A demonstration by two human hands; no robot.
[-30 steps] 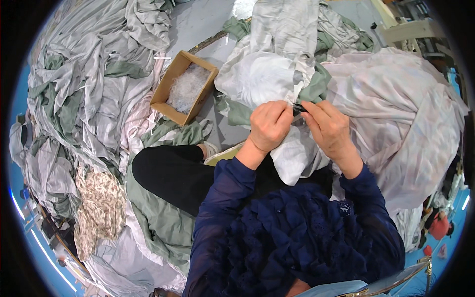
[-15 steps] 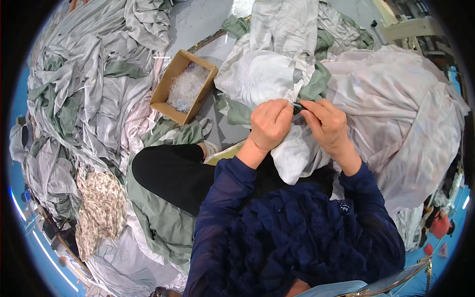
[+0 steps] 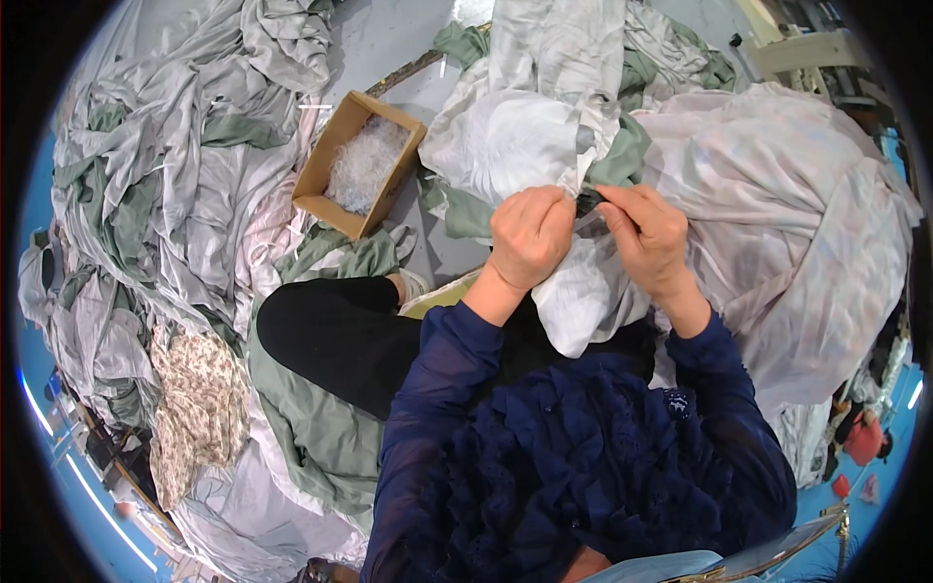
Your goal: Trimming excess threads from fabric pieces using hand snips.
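Note:
My left hand (image 3: 528,236) and my right hand (image 3: 645,235) meet in front of me over a white garment (image 3: 583,291) that lies across my lap. Both pinch the cloth at one spot. My right hand also holds a small dark tool (image 3: 589,200) against the fabric; its kind is too small to tell. The garment runs up into a heap of white and green cloth (image 3: 525,136) just beyond my hands. My sleeves are dark blue.
A cardboard box (image 3: 342,132) with white fluff inside stands on the floor to the left. A large pile of grey and green garments (image 3: 155,194) fills the left side. A pale pink heap (image 3: 807,233) lies to the right. A floral cloth (image 3: 199,408) lies lower left.

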